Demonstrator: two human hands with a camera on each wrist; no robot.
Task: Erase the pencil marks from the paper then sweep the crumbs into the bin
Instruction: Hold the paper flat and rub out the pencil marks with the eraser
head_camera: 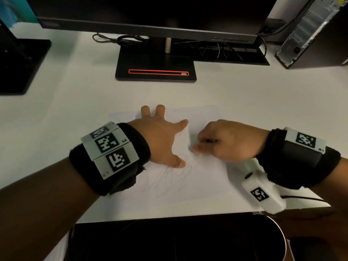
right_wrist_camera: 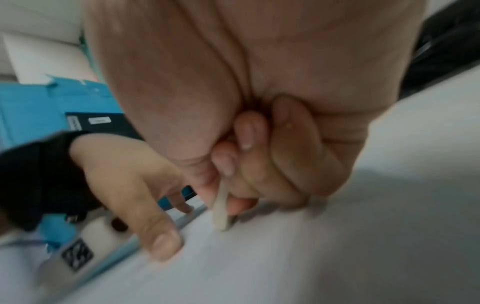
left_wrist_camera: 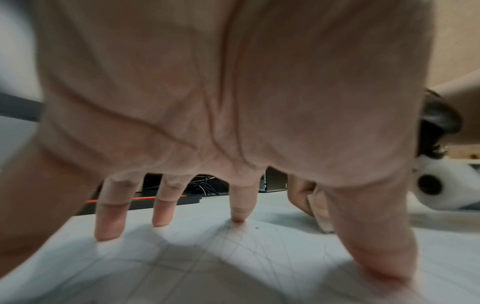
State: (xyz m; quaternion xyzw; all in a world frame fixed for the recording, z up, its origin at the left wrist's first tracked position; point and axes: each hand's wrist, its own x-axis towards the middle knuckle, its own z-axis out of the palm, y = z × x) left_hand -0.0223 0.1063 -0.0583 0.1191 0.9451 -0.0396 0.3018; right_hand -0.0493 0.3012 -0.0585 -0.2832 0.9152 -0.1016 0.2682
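A white sheet of paper [head_camera: 203, 172] lies on the desk in front of me, with grey pencil scribbles [head_camera: 169, 178] across its lower middle. My left hand [head_camera: 162, 136] is spread flat on the sheet, its straight fingers [left_wrist_camera: 109, 218] pressing it down. My right hand [head_camera: 222, 142] pinches a small pale eraser [right_wrist_camera: 221, 209] between thumb and curled fingers. The eraser's tip touches the paper just right of the left thumb, at the scribbles' upper edge. The eraser [left_wrist_camera: 324, 218] also shows beyond the left thumb in the left wrist view.
A monitor stand [head_camera: 156, 66] sits behind the paper, with a second stand [head_camera: 20, 65] at the left and a computer tower [head_camera: 310, 34] at the back right. Below the desk's front edge [head_camera: 169, 216] is a dark bin [head_camera: 226, 240] with a pale rim.
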